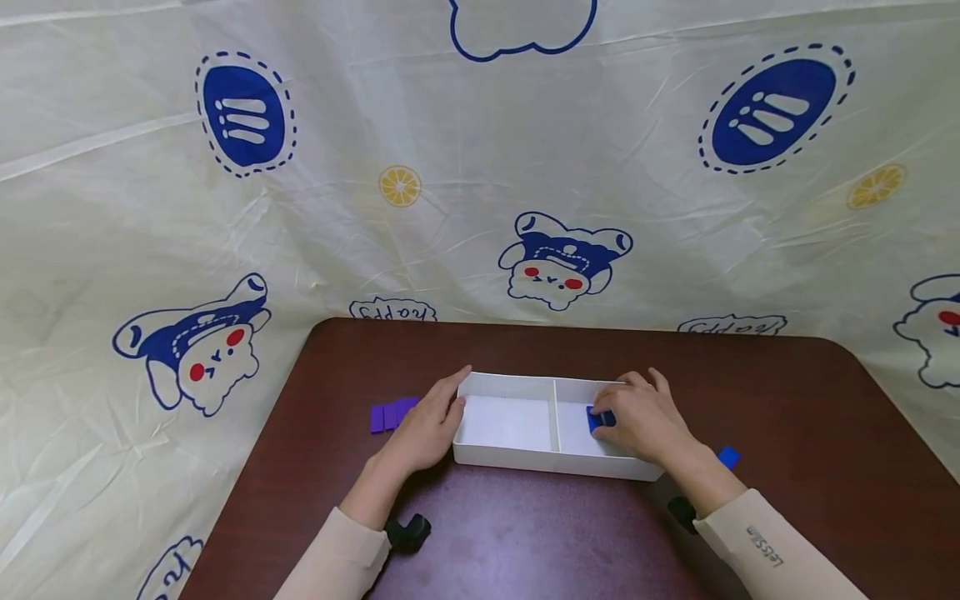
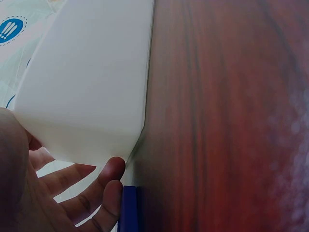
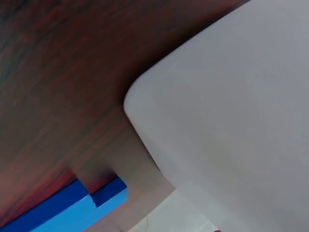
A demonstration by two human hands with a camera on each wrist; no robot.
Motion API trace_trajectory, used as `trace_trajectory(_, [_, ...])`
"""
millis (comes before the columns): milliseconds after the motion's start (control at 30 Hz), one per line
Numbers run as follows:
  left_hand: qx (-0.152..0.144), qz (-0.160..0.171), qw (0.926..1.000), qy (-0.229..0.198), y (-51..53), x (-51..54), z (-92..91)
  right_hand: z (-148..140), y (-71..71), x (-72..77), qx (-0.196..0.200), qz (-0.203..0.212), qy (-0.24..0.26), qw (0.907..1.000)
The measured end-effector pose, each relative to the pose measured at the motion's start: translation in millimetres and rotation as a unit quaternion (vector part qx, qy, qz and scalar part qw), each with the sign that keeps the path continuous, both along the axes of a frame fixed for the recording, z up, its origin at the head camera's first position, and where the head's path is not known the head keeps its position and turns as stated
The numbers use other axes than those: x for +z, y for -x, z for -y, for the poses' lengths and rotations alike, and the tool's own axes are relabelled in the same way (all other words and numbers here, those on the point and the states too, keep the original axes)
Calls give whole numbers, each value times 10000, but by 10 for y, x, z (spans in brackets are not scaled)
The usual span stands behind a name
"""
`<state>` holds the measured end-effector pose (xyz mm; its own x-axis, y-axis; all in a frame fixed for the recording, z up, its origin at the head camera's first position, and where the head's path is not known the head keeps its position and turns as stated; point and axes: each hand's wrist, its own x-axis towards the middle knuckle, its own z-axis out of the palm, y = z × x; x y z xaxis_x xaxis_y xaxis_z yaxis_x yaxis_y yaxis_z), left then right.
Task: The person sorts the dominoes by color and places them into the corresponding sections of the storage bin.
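Note:
A white two-compartment box (image 1: 505,423) sits on the table. At its left end my left hand (image 1: 426,427) rests against the end wall, fingers extended and thumb near the rim; the left wrist view shows fingertips of the left hand (image 2: 82,193) touching the box's lower corner (image 2: 82,140). My right hand (image 1: 645,419) reaches into the right compartment and pinches a blue piece (image 1: 595,418) between thumb and fingers. The right wrist view shows the box wall (image 3: 217,111) and no part of that hand.
Purple pieces (image 1: 388,416) lie in a row left of the box, beside my left hand. Blue pieces (image 1: 728,457) lie right of the box, partly behind my right forearm. A brown table (image 1: 525,533) meets a patterned cloth (image 1: 450,250) at the back.

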<state>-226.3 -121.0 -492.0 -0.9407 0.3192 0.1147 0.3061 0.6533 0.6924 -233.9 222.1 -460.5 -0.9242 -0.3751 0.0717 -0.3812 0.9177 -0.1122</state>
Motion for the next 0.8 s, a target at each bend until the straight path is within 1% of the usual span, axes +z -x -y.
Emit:
trace_trajectory(367, [8,-52,10000,16,6,-17,6,25,5,42,56,30,-60,10000])
trace_trajectory(800, [-32,-55,10000,-20,15,-12,11,19,-12,58,174,-72,-164,9997])
